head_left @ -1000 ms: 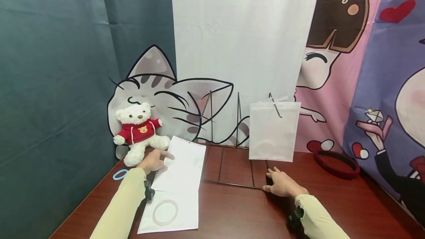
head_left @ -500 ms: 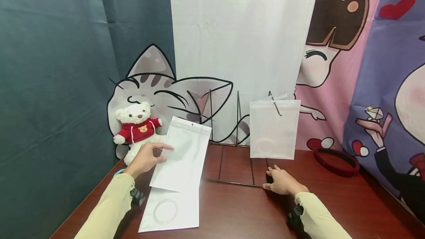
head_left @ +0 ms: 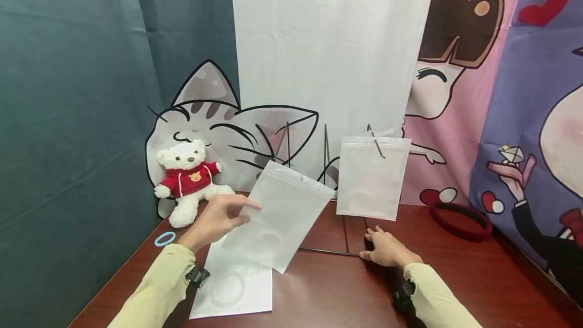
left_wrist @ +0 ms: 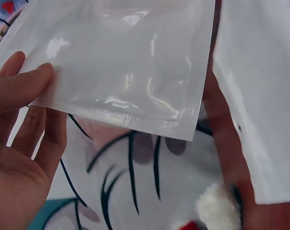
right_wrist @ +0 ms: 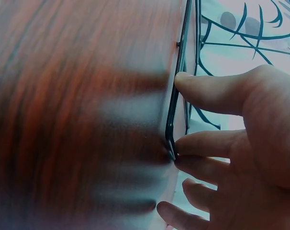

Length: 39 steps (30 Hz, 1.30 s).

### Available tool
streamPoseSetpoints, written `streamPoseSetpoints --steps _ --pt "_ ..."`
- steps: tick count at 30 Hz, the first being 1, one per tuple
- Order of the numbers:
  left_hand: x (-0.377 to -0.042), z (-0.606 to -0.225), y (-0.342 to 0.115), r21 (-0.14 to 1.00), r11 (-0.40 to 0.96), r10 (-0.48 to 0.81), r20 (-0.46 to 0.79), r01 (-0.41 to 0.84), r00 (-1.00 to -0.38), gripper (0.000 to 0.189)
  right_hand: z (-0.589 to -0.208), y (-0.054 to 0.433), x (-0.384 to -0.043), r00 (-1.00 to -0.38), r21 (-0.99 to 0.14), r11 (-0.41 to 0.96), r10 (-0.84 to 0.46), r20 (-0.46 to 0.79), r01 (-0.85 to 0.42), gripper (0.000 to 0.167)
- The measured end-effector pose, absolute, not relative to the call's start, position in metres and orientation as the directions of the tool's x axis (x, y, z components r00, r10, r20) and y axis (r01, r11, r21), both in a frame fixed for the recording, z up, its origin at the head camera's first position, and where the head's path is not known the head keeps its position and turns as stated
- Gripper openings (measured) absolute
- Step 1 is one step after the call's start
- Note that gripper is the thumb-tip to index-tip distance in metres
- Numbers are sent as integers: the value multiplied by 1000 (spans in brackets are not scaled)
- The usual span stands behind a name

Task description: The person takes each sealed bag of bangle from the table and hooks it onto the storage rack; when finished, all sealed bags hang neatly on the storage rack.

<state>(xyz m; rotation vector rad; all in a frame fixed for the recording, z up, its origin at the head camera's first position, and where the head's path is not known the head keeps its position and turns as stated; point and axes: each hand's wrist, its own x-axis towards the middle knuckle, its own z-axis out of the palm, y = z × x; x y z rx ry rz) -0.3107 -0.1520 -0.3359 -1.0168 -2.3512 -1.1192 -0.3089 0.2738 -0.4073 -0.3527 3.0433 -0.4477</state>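
My left hand [head_left: 217,220] pinches the left edge of a white zip-top bag [head_left: 291,216], tilted above the table. In the left wrist view the thumb lies on one face, with fingers behind. A round shape shows faintly through the bag. Beneath it lies a second white bag [head_left: 252,292] with a ring [head_left: 211,290] showing. My right hand [head_left: 389,251] rests at the front right corner of a black wire rack [head_left: 324,252], its thumb and fingertips touching the wire in the right wrist view. Another white bag [head_left: 371,186] hangs from the rack's right hook [head_left: 376,145].
A white teddy bear [head_left: 189,181] in a red hoodie sits at the back left. Near it lies a light-blue ring [head_left: 165,239]. A dark red headband [head_left: 461,222] is at the back right. Printed curtains [head_left: 328,39] stand behind the table [head_left: 328,297].
My left hand has lifted the upper bag off the one beneath, moved it right toward the rack and tilted it clockwise. The right hand stays on the rack.
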Motion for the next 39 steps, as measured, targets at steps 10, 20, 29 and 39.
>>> streamPoseSetpoints --steps 10,20,29,39 --pt "-307 -331 -114 565 306 460 616 766 -639 41 -406 273 -308 -973 -294 930 -231 -5 -220 63" --pt "-318 -346 -82 712 196 370 583 674 -723 38 -406 273 -309 -974 -291 932 -228 -9 -215 64" --pt "-323 -356 -64 777 120 363 545 618 -756 38 -408 274 -308 -975 -304 930 -221 -11 -207 65" --pt "-323 -354 -65 822 116 343 493 557 -799 39 -408 275 -308 -976 -313 927 -219 -7 -206 64"
